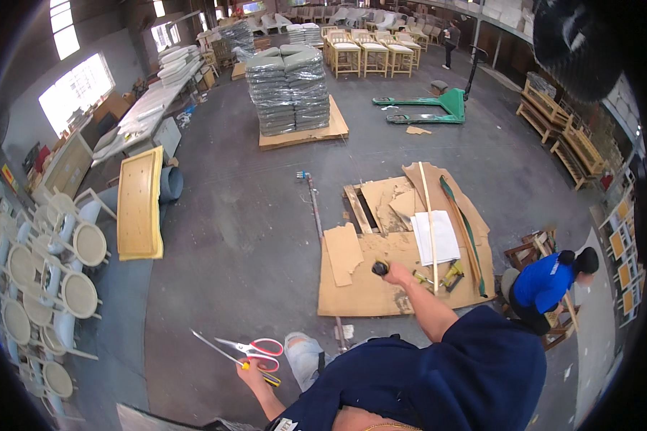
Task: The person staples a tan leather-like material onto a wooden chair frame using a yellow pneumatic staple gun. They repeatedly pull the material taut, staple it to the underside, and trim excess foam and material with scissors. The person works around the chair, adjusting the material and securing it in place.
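My left hand [254, 378], low in the head view, is closed around a long screwdriver [219, 348] with a yellow and black handle. A pair of scissors [264, 348] with red and white handles is held in the same hand, blades pointing left. My right hand [400, 274] reaches forward over a cardboard-covered pallet, gripping a small dark rounded thing [380, 268] whose kind I cannot make out. Flattened brown cardboard [381, 298] spreads beneath that hand. Two yellow and black tools [451, 275] lie to its right, close to a white sheet [441, 248] and a long pale strip [428, 208].
A person in a blue shirt [546, 287] bends over wooden pieces at right. A pole [315, 208] lies on the floor left of the cardboard. Ahead stand a wrapped stack [289, 93] and a green pallet jack [438, 108]. Chairs [79, 291] are stacked at left.
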`<action>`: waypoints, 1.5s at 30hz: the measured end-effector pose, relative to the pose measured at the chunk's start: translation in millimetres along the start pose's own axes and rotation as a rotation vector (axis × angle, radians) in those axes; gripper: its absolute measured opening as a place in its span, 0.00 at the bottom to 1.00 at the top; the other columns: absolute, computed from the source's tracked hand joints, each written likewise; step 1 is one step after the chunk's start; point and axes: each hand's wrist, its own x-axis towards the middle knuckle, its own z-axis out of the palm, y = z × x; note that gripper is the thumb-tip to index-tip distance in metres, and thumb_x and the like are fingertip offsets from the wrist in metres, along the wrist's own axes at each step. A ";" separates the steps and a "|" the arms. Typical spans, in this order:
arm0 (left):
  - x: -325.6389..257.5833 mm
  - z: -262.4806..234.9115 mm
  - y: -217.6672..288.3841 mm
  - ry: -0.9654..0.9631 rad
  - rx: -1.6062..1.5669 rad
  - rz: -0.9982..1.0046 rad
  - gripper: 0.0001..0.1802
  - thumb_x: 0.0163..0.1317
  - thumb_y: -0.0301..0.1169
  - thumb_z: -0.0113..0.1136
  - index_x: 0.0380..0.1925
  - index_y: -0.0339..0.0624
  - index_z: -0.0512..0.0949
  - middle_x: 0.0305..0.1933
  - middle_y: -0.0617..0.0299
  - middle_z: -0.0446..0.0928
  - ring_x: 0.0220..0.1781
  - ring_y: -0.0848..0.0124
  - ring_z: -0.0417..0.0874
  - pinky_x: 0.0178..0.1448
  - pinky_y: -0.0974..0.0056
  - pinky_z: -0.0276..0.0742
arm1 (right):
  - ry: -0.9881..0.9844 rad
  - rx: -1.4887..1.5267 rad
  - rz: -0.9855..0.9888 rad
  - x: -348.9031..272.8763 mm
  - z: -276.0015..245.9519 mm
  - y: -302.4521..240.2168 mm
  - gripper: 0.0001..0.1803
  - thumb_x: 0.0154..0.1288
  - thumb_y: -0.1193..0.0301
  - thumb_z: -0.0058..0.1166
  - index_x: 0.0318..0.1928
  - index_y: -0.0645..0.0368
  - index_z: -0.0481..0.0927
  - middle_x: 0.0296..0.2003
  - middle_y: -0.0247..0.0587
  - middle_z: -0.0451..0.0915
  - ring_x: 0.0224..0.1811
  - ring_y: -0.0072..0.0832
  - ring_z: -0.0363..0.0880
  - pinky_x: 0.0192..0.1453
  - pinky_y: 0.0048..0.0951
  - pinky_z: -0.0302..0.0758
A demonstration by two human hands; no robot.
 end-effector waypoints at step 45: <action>857.1 248.7 257.8 -0.810 0.345 -0.143 0.14 0.50 0.14 0.53 0.36 0.38 0.66 0.25 0.54 0.73 0.18 0.65 0.77 0.22 0.66 0.75 | 0.180 0.319 0.674 297.5 237.2 -543.7 0.30 0.46 0.56 0.68 0.50 0.57 0.84 0.43 0.55 0.86 0.47 0.51 0.85 0.53 0.46 0.81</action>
